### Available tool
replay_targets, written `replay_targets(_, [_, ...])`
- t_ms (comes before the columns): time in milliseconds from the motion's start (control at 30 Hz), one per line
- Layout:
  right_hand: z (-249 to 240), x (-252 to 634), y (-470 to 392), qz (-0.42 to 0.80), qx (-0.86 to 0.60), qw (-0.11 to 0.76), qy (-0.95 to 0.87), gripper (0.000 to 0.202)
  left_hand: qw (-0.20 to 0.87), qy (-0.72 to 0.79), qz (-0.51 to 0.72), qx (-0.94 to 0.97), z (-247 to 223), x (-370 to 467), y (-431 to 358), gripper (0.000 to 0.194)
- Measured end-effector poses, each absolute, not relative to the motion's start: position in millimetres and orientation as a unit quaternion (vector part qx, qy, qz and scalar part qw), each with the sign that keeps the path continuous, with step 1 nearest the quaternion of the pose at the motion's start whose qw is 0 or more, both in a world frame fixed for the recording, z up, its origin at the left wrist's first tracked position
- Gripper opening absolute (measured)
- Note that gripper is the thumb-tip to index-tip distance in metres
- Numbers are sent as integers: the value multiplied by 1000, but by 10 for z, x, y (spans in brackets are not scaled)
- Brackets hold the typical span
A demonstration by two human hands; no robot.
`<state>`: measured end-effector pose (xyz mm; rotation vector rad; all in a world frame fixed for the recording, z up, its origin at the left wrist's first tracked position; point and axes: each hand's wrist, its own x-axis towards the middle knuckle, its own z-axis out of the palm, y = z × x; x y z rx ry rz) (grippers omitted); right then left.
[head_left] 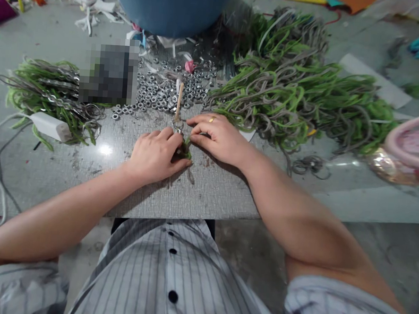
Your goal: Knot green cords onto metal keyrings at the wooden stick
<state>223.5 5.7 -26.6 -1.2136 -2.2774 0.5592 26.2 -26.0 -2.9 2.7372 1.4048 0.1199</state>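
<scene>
In the head view, just nearer than the nuts (pixel 159 95), the left hand (pixel 157 154) grips a green cord (pixel 186 151); whether the right hand (pixel 218 137) pinches it cannot be told. Left of the nuts, a ringed bundle (pixel 40 81) looks finished; right, a loose pile (pixel 287 93) seems unworked.

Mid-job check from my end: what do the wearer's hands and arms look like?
The left hand and right hand are ungloved; the right wears a gold-coloured ring. Pale grey-blue sleeves with darker stripes leave the forearms bare.
</scene>
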Motion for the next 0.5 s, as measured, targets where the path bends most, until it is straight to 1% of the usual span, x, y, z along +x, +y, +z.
replay_targets(267, [-307, 2213, 92, 158, -505, 291, -798, 12, 38, 452, 40, 890, -21, 247, -259, 41])
replay_targets(500, [-337, 2217, 114, 125, -540, 298, -777, 13, 44, 452, 40, 890, -19, 246, -260, 43])
